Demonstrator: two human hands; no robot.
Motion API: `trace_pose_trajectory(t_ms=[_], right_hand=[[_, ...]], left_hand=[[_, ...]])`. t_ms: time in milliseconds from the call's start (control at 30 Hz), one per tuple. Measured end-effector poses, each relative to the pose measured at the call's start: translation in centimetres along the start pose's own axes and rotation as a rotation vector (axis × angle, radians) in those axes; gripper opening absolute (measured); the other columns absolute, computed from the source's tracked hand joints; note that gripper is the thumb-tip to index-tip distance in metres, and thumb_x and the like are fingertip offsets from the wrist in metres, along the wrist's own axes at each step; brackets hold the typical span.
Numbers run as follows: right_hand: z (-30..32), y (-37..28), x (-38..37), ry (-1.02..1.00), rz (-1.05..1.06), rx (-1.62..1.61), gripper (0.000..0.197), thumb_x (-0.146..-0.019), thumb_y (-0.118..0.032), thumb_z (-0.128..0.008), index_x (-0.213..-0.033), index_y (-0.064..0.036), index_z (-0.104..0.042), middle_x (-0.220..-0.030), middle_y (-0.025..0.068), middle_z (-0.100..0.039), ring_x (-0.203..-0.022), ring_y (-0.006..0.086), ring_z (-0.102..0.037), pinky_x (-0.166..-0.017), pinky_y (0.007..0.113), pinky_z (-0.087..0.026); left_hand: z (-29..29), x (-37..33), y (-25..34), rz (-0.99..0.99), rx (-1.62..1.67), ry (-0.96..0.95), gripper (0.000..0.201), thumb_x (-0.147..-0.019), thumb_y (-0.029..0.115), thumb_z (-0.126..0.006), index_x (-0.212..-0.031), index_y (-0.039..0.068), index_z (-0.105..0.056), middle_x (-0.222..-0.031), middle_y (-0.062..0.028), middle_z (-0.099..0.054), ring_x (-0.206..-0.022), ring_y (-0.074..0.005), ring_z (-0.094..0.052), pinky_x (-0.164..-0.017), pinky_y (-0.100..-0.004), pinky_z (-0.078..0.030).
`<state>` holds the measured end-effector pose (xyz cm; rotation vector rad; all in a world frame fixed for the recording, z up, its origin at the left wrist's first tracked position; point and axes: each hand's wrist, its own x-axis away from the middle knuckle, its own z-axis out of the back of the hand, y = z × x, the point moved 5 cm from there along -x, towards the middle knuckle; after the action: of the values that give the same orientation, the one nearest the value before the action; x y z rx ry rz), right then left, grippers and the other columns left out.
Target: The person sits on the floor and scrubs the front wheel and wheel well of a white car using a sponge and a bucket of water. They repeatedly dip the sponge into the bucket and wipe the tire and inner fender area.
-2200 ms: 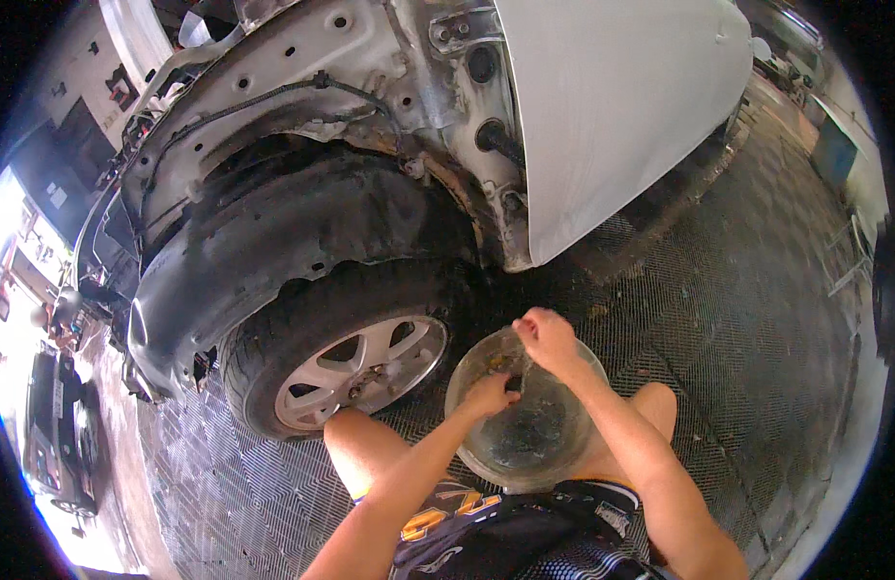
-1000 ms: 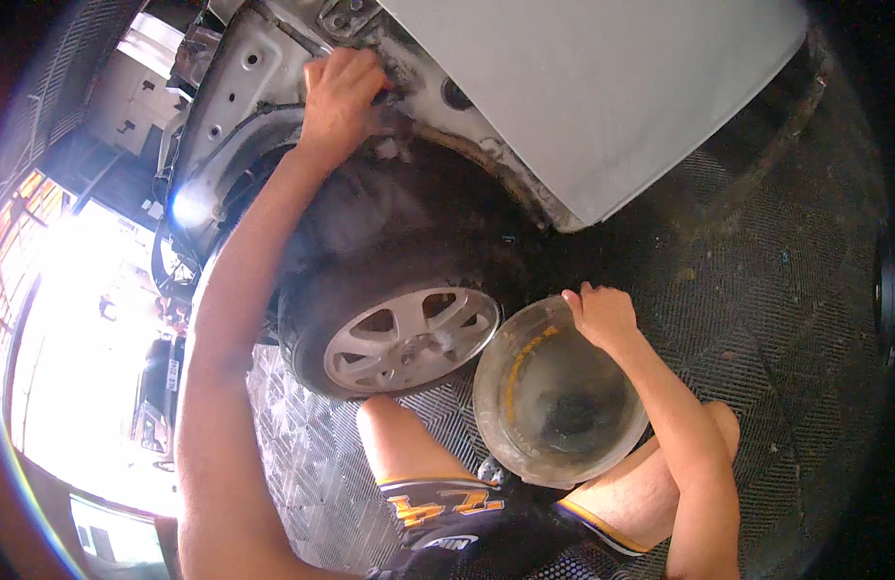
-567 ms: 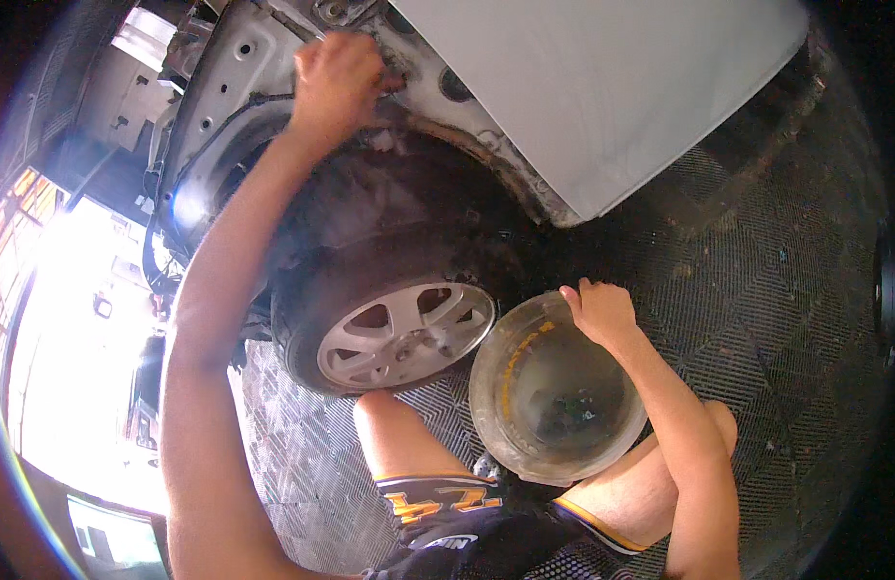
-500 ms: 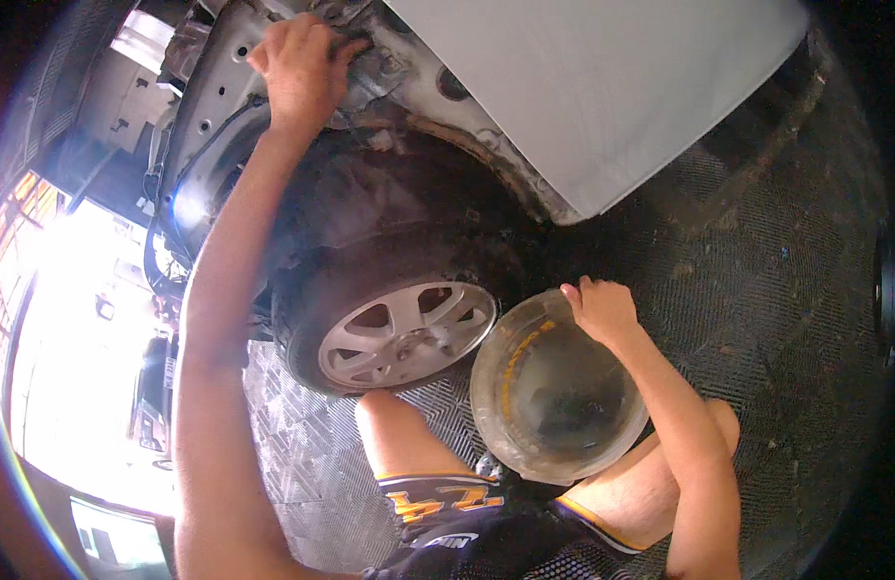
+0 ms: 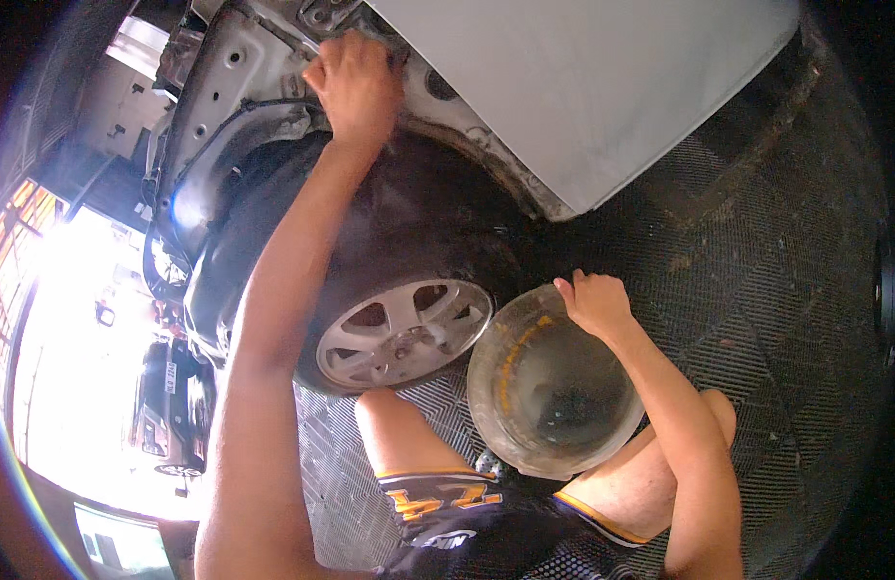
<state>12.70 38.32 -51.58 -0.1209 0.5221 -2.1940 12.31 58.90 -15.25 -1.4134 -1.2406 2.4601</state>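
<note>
My left hand (image 5: 358, 89) is raised against the bare metal of the car's body (image 5: 259, 72), just above the wheel arch. Its fingers are curled and their tips are hidden, so whatever they hold cannot be made out. My right hand (image 5: 598, 305) grips the far right rim of a clear plastic bucket (image 5: 486, 411). Dark, cloudy water seems to fill part of the bucket, which stands between my knees and has yellow markings on its wall. Left of the bucket is the car's wheel, with a silver spoked rim (image 5: 401, 354) and a black tyre.
A pale grey car door (image 5: 602, 87) hangs at the upper right, its lower corner pointing toward the bucket. Black ridged matting (image 5: 728, 319) covers the floor. A dark car (image 5: 172, 406) is parked outside in bright light at the left.
My left hand has shifted right and a little toward me along the metal above the wheel arch. My right hand stays on the bucket's rim.
</note>
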Motion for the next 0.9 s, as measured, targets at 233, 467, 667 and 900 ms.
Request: trace_pose_trajectory(t_ms=[233,467,667,900], right_hand=[[3.2,-1.3,1.2,0.495,0.184,-0.494,0.047,-0.103,-0.04,-0.059,-0.116,0.0029,-0.07,-0.106,0.0171,-0.072,-0.1,0.0274,-0.069,-0.085,0.041,-0.055],[0.7,-11.3,1.7,0.043,-0.355,-2.013,0.051,-0.105,-0.037,-0.061,-0.142,-0.0033,-0.053,-0.133,0.0078,-0.062,-0.119,0.0194,-0.058,-0.099,0.036,-0.048],[0.1,-12.3,0.3,0.062,-0.583,-1.96,0.048,-0.105,-0.043,-0.057,-0.135,-0.0049,-0.058,-0.13,0.0077,-0.062,-0.119,0.0214,-0.057,-0.101,0.041,-0.047],[1.0,-15.4,0.9,-0.055,-0.328,-2.139,0.04,-0.102,-0.039,-0.066,-0.129,-0.0101,-0.06,-0.124,0.0047,-0.065,-0.12,0.0191,-0.058,-0.102,0.042,-0.047]], left_hand=[[4.3,7.7,3.7,0.285,0.535,-0.227,0.018,-0.084,0.012,-0.076,-0.089,0.004,-0.061,-0.094,-0.0167,-0.056,-0.09,-0.0396,-0.058,-0.078,-0.0497,-0.049],[10.9,22.2,19.1,0.306,0.862,-0.536,0.039,-0.08,0.005,-0.064,-0.118,-0.004,-0.061,-0.126,-0.0194,-0.06,-0.106,-0.0412,-0.062,-0.09,-0.048,-0.053],[11.9,22.0,15.2,0.46,0.989,-0.417,0.037,-0.075,0.001,-0.065,-0.111,-0.001,-0.068,-0.119,-0.0167,-0.065,-0.109,-0.0396,-0.061,-0.096,-0.0504,-0.048],[10.3,24.9,11.7,1.402,1.411,-0.603,0.02,-0.095,0.012,-0.07,-0.111,-0.001,-0.069,-0.105,-0.0154,-0.066,-0.092,-0.0288,-0.063,-0.079,-0.0356,-0.053]])
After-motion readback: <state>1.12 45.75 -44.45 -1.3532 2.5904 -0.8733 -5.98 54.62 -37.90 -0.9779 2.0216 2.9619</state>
